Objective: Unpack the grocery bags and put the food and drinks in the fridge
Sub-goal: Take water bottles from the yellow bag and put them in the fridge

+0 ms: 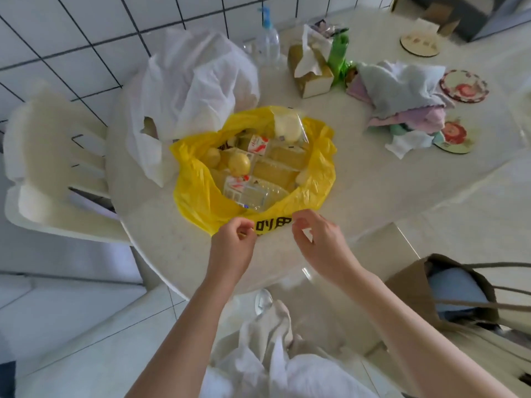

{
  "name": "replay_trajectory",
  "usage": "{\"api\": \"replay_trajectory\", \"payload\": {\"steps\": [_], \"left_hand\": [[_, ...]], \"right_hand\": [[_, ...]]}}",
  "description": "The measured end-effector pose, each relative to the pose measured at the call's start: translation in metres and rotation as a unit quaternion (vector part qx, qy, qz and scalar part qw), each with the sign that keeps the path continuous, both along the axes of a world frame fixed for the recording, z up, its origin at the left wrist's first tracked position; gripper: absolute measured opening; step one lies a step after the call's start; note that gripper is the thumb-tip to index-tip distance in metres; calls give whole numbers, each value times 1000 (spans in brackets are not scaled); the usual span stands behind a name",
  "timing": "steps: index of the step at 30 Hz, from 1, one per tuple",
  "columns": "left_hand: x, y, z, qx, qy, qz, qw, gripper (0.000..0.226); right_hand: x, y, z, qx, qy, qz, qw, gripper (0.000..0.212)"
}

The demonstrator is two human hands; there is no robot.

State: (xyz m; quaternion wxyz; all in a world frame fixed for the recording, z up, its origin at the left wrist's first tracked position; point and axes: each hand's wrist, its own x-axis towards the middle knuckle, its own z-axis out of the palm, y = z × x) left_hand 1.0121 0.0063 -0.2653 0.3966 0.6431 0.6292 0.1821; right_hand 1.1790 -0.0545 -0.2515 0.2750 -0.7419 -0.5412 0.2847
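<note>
A yellow plastic grocery bag (198, 193) lies open on the pale round table (161, 245). Inside it are small drink cartons (255, 145), a yellow fruit (239, 163), clear plastic food boxes (275, 170) and a clear packet of pale food (284, 124). My left hand (234, 242) pinches the bag's near rim at the left. My right hand (313, 239) pinches the same rim just to the right, beside the black print. A white plastic bag (189, 81) stands behind the yellow one, its contents mostly hidden.
A white chair (51, 168) stands left of the table. At the back are a pump bottle (268, 35), a tissue box (310, 70), a green packet (339, 53), a heap of cloths (402, 93) and coasters (464, 86). A brown tote bag (413, 285) sits at the right.
</note>
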Motion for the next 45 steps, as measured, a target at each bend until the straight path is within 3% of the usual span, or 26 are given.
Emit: {"api": "replay_trajectory", "payload": {"steps": [14,21,26,34,40,45], "left_hand": [[43,90,3,-13,26,114,993,34],[66,102,-9,-23,187,156,970,61],[74,107,-17,-48,255,177,949,81],[82,123,-26,-130,215,235,939,103],[86,129,-35,-146,268,226,925,119],[87,135,-38,-163,264,248,918,126]], "right_hand": [[30,121,1,-15,-40,97,994,25],[57,177,-15,-65,-94,181,977,33],[62,207,-22,-103,-193,286,933,40],[66,235,-54,-130,-232,289,920,53],[67,251,-63,-216,-239,247,914,66],[72,269,-69,-237,-244,256,905,62]]}}
